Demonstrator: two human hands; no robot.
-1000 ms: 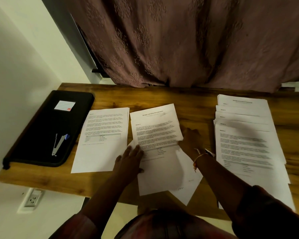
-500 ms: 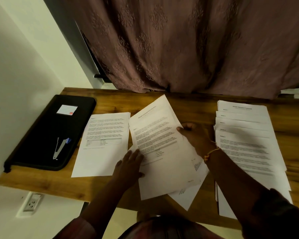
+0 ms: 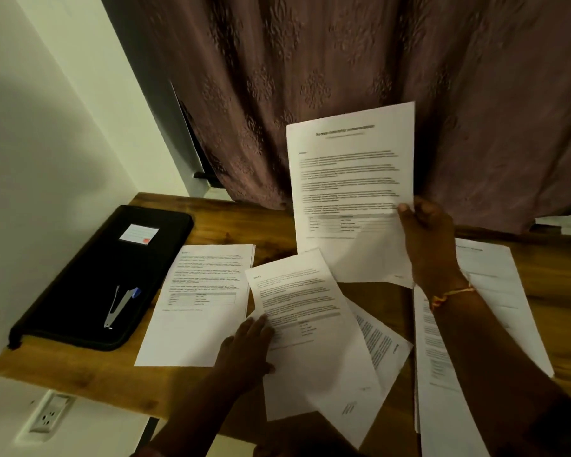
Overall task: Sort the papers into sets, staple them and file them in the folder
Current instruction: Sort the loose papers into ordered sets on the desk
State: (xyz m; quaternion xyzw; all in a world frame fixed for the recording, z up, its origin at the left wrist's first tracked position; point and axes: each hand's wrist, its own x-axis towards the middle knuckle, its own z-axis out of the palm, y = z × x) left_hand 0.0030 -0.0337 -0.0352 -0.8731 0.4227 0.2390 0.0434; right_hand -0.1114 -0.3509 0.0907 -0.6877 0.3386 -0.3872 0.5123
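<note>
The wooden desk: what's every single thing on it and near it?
Brown wooden desk: one, by the wall.
Black zip folder: one, desk's left end.
White label: one, on the folder.
Silver stapler with blue end: one, on the folder.
Neat stack of white printed papers: one, beside the folder.
Loose white printed sheets: at least two, desk's middle.
Raised white printed sheet: one, above the desk.
Spread pile of white papers: one, desk's right.
Mauve patterned curtain: one, behind the desk.
White wall socket: one, below the desk.
Left hand: flat on the loose sheets.
Right hand: pinching the raised sheet.
</note>
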